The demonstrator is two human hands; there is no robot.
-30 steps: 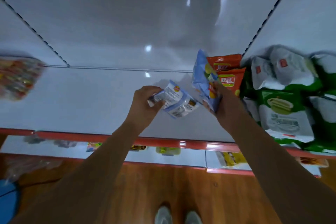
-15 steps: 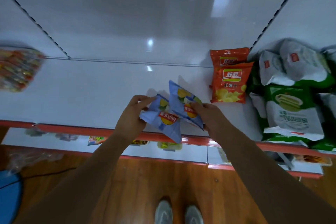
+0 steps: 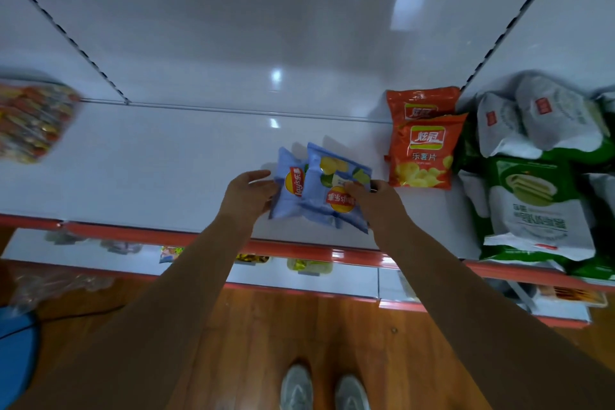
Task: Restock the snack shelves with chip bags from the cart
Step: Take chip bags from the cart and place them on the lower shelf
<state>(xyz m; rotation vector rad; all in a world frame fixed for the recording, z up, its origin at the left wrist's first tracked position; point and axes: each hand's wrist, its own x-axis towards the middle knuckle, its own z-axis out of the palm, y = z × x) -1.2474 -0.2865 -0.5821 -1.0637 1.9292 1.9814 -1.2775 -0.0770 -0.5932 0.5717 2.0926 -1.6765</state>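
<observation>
We stood before a wide white shelf (image 3: 166, 160) with a red front edge, most of it bare. Toward its right end green-and-white packs (image 3: 539, 206) were piled against the divider, and just left of them two orange bags (image 3: 424, 150) stood one behind the other, near the back. At the far left edge a blurred red-and-yellow packet (image 3: 31, 123) showed, too smeared to name.

Our two blue bags (image 3: 319, 190) lay near the front edge, a little right of the middle, overlapping, the right one partly over the left. Our left hand (image 3: 248, 196) touched the left bag's side, fingers loosely curved against it; whether it pinched the film we could not tell. Our right hand (image 3: 369, 196) lay on the right bag with curled fingertips holding its top.

By our judgement the task was early (the cart itself was out of sight): the orange bags sat in place, the blue pair had reached the shelf but looked not yet straightened or released, and the long bare stretch to the left remained to fill.
</observation>
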